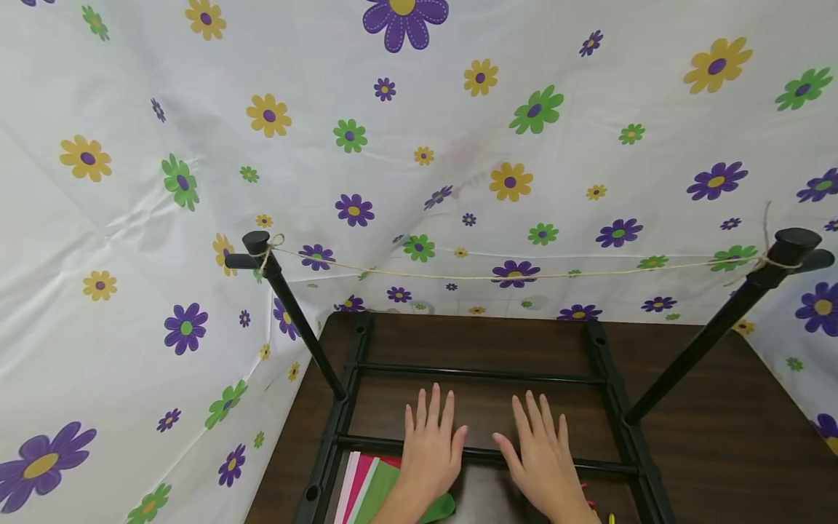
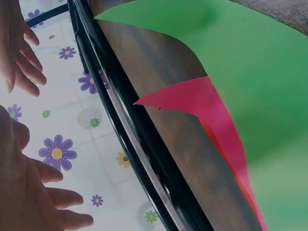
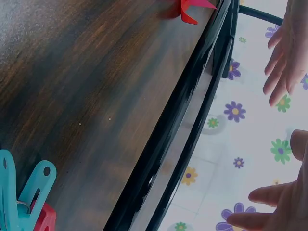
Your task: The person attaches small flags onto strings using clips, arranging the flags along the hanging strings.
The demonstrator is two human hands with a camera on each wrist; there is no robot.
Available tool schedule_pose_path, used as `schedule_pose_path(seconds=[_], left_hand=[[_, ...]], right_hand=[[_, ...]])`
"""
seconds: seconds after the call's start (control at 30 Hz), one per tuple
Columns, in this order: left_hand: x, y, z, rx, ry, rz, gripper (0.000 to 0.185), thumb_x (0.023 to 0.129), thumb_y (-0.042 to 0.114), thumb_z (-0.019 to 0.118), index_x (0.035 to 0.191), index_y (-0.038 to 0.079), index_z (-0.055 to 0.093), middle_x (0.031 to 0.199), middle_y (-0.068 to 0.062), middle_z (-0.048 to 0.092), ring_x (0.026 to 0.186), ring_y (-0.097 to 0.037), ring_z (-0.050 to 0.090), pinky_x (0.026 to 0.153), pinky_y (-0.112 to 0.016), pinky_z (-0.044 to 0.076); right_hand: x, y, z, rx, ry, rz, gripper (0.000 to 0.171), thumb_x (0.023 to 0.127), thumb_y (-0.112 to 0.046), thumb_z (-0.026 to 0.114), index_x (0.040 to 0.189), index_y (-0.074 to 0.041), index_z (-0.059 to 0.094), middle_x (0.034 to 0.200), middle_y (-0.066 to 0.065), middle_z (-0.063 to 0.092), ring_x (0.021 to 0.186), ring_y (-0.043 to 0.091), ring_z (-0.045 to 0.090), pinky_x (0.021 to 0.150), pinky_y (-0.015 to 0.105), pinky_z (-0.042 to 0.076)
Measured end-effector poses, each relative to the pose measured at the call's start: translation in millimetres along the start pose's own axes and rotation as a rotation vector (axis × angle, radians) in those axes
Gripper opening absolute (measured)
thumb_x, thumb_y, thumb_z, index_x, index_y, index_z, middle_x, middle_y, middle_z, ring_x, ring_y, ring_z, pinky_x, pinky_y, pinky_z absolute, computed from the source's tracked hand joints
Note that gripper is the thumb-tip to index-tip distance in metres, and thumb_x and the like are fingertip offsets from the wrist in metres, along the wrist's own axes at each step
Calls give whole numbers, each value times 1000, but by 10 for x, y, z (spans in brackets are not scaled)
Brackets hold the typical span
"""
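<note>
My left hand (image 1: 428, 451) is spread palm down with straight fingers, over the near crossbar (image 1: 484, 454) of a black frame. Beside it, my right hand (image 1: 542, 455) is held the same way, thumb toward the left one. Neither grips anything; whether they touch the bar, I cannot tell. Under the left wrist lie flat coloured sheets with curved cut edges: a green sheet (image 2: 240, 86) on top, a pink sheet (image 2: 192, 96) and red and white edges below. Near the right wrist are a teal clothespin (image 3: 29, 197) and a red clothespin (image 3: 45, 219), partly cut off by the view.
The black frame (image 1: 618, 400) lies on a dark wooden table (image 1: 720, 407). Two posts, a left post (image 1: 301, 327) and a right post (image 1: 707, 331), rise from its sides, with a thin string (image 1: 419, 275) tied between them. A flowered white cloth (image 1: 419, 189) hangs behind.
</note>
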State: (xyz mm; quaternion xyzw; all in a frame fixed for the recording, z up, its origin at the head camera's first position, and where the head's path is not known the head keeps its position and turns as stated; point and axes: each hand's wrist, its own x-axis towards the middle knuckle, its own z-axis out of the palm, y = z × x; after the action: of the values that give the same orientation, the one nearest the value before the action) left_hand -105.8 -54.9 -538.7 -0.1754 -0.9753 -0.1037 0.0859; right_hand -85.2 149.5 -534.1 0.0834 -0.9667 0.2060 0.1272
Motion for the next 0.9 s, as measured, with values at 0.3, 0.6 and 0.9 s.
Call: schedule_pose_path(seconds=[0.3, 0.6, 0.9], left_hand=[[-99, -60, 62, -27, -29, 40, 54, 111, 38, 44, 154, 5, 47, 160, -20, 41, 147, -40, 39, 111, -61, 39], [-242, -162, 193, -3, 99, 126, 47, 108, 35, 54, 144, 4, 58, 151, -19, 52, 138, -41, 50, 102, -58, 48], [-386, -272, 257, -18, 287, 203, 36, 103, 30, 63, 129, 6, 66, 137, -17, 60, 124, -36, 58, 89, -51, 55]], right_hand=[[-9, 4, 29, -21, -24, 9, 69, 101, -42, 65, 149, 4, 48, 152, 34, 43, 142, 57, 34, 105, 81, 26], [-92, 14, 78, -48, -11, -3, 70, 95, -33, 77, 143, 10, 51, 147, 35, 47, 135, 59, 42, 98, 77, 39], [-226, 76, 156, -46, 95, -62, 59, 86, -18, 86, 131, 10, 58, 130, 32, 56, 116, 52, 56, 81, 68, 50]])
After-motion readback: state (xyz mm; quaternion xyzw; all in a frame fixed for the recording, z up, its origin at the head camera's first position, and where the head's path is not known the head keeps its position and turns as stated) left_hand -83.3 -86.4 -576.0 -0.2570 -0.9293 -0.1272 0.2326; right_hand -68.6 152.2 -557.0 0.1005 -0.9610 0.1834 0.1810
